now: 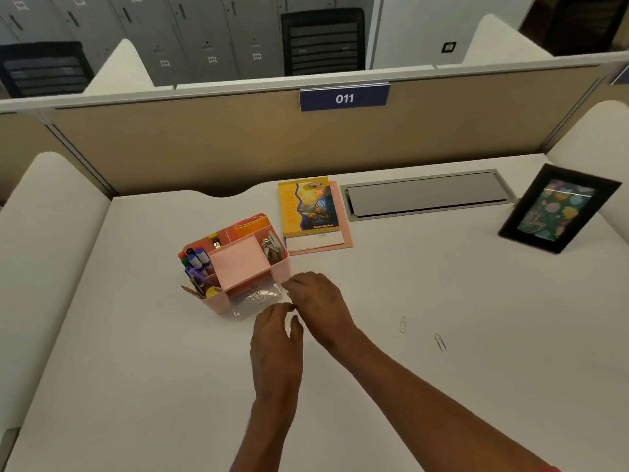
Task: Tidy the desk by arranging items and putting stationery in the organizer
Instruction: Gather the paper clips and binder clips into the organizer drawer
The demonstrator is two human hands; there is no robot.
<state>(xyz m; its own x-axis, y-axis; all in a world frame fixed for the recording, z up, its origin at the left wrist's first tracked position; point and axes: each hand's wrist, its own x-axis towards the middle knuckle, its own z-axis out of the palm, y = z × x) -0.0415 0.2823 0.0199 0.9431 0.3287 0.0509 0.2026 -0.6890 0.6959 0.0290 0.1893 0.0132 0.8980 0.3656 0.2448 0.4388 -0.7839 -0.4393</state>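
Observation:
A pink desk organizer [238, 264] stands on the white desk [136, 369], with markers and pens [196, 264] in its left slots and metal clips at its right. Its clear front drawer [257, 299] is pulled out and holds paper clips. My left hand [277, 349] and my right hand [316, 301] meet just right of the drawer's front corner, fingers bent. Whether either hand pinches anything is hidden. Two loose paper clips, one [403, 324] and another [440, 341], lie on the desk to the right of my hands.
A yellow book [308, 207] lies on a pink folder [343, 240] behind the organizer. A grey cable tray lid [425, 195] is set in the desk at the back. A black picture frame [558, 207] leans at the far right. A beige partition [204, 148] borders the back.

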